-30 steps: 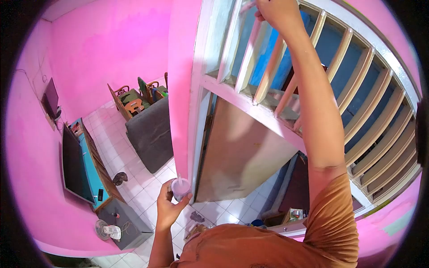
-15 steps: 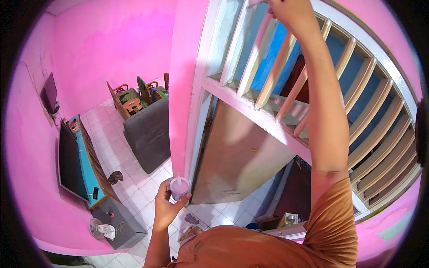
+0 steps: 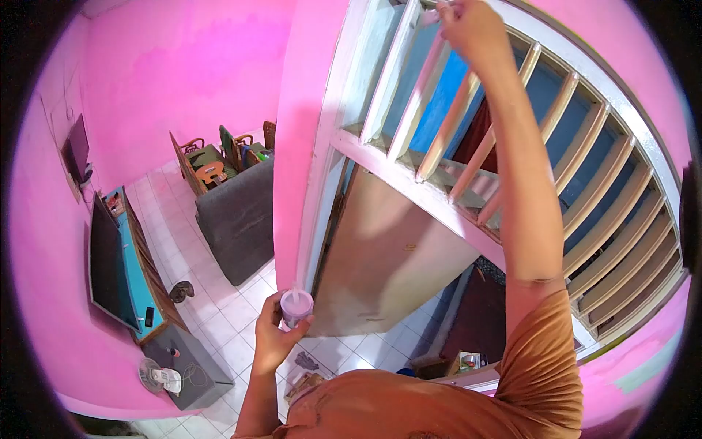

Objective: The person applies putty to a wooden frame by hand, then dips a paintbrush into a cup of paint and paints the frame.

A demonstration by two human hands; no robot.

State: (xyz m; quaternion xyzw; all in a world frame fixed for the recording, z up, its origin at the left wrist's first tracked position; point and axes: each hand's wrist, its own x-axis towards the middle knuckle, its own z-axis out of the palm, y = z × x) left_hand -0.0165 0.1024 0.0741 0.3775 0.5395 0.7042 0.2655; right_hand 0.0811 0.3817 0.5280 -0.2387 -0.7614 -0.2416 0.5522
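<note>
My left hand point(image 3: 276, 335) is wrapped round a small clear cup point(image 3: 297, 306) with pale contents and a light stick or handle standing up in it. High up at the top of the view, my right hand point(image 3: 472, 33) is closed on something small and pale, perhaps a brush, too small to make out. It is beside the upper part of the slats point(image 3: 424, 102) in a white frame point(image 3: 431, 197). The slats at the left look white; those farther right look cream or tan.
Below the slats is a brown door point(image 3: 395, 256). To the left are a grey sofa back point(image 3: 238, 219), wooden chairs, a large screen point(image 3: 110, 263) on a blue-topped cabinet, and a fan point(image 3: 162, 377). Pink walls point(image 3: 197, 73) surround the tiled floor.
My right hand has shifted slightly lower at the slats since half a second ago, and more of it shows. My left hand still holds the cup. The view has turned slightly.
</note>
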